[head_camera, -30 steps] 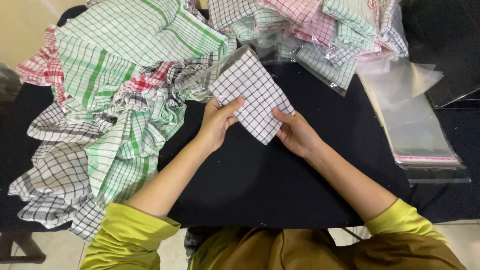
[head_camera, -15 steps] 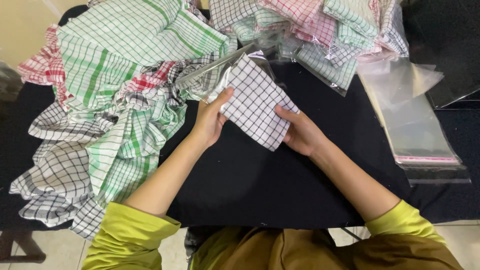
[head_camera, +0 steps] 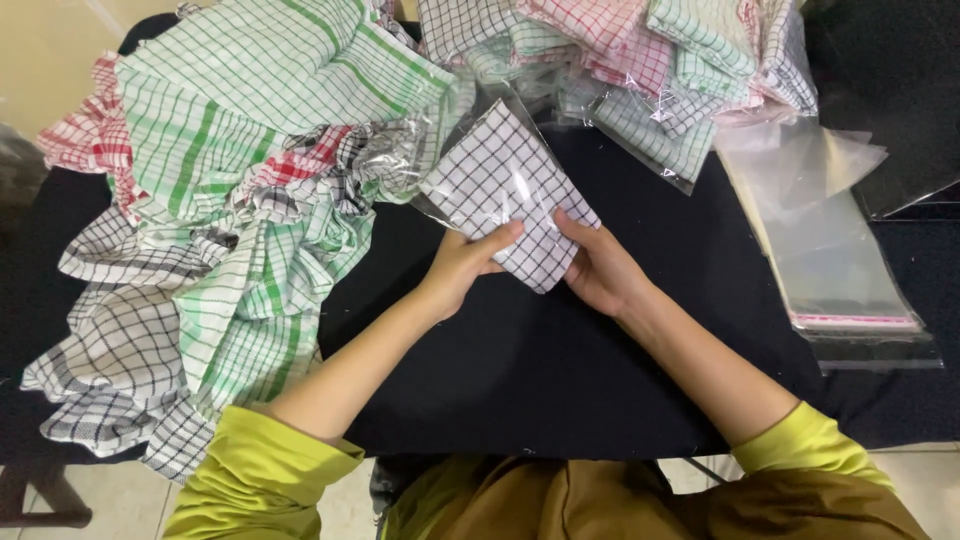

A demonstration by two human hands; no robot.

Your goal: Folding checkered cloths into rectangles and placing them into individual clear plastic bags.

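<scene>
A folded white cloth with a black check (head_camera: 505,185) sits inside a clear plastic bag (head_camera: 470,130), tilted above the black table (head_camera: 520,370). My left hand (head_camera: 465,262) grips its lower left edge, thumb across the front. Gripping the lower right corner is my right hand (head_camera: 598,268). Both hands hold the bagged cloth at the middle of the table.
A heap of loose checked cloths (head_camera: 220,200) in green, red and black covers the left side. Bagged folded cloths (head_camera: 640,60) are stacked at the back. A pile of flat clear bags (head_camera: 830,250) lies at the right.
The checked cloth has slid further into the clear bag, which now lies flatter over it. Both hands have shifted slightly lower on the cloth.
</scene>
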